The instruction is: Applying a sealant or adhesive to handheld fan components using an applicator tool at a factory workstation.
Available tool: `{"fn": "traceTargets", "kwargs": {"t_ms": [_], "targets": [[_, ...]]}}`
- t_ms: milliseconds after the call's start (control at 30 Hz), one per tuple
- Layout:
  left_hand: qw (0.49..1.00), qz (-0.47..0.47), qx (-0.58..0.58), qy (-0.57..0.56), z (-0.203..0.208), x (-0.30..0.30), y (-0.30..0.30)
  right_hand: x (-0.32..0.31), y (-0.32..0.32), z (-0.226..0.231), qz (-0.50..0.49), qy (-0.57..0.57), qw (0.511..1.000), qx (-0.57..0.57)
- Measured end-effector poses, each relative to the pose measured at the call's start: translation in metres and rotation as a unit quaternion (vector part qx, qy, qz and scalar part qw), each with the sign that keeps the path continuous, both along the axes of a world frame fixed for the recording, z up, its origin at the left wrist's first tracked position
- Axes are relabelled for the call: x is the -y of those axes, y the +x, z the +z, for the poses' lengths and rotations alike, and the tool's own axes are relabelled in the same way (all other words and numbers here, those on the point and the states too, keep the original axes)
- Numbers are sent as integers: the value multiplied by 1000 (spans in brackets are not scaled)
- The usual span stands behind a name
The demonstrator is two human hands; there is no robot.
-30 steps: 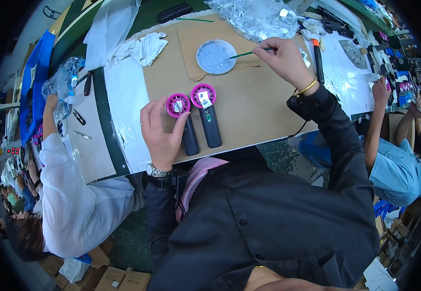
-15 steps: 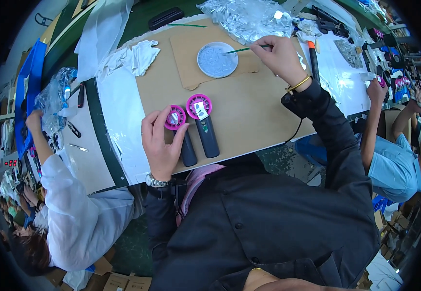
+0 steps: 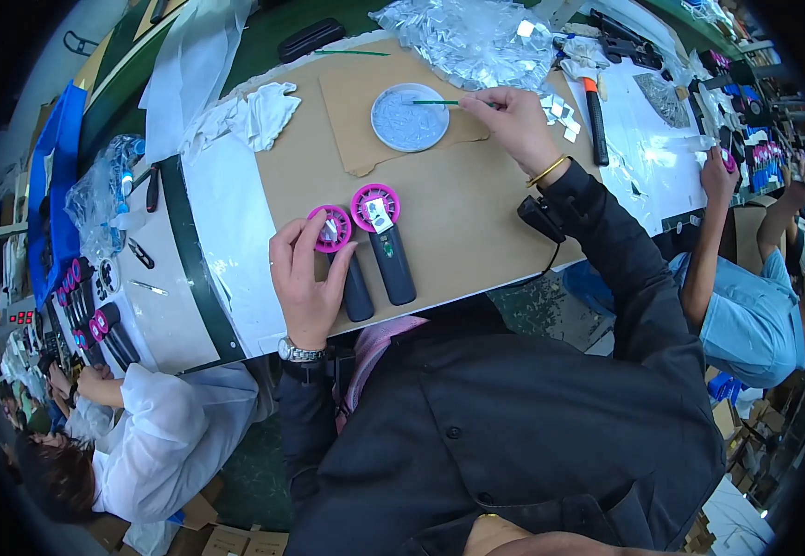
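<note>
Your left hand: your left hand [image 3: 308,283] has thumb and fingers bent around the pink rim of the left device, a dark grey handle with a round pink head [image 3: 333,229]; the grip is narrow and holds this head.
Your right hand: your right hand [image 3: 513,120] is farther and to the right, and it pinches a thin green stick [image 3: 439,102] between thumb and fingers.
Stick end: it points left, over the shallow round white dish with grey paste [image 3: 410,119]; I cannot tell if it touches the paste.
Left device: it lies at the near edge of the brown work board [image 3: 476,204], with a small silvery piece in its head.
Right device: the second dark grey handle with a round pink head [image 3: 394,269] lies just beside it, on the right, and carries a whitish square piece on its head.
Under the dish: a torn sheet of brown cardboard [image 3: 342,120].
Far side: a crumpled clear plastic bag [image 3: 476,42], and loose silvery squares [image 3: 558,111] at its right.
Far right: a black tool handle with an orange end [image 3: 597,120].
Far left: a crumpled white cloth [image 3: 268,113].
</note>
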State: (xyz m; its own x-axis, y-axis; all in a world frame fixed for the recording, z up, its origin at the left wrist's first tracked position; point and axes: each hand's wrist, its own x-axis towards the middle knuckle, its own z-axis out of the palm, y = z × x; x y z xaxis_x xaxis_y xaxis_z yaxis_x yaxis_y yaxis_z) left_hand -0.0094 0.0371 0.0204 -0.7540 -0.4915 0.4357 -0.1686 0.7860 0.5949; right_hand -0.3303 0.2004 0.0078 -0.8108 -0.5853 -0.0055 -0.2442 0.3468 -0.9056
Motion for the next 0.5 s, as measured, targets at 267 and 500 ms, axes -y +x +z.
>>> {"fn": "traceTargets", "kwargs": {"t_ms": [267,500], "targets": [[1000,2,-2,-2,1,-1,-1,-9,-7,44,88,92,985,-119],[1000,1,-3,-7,-1,-1,-2,0,-18,87,128,176,966,-140]]}}
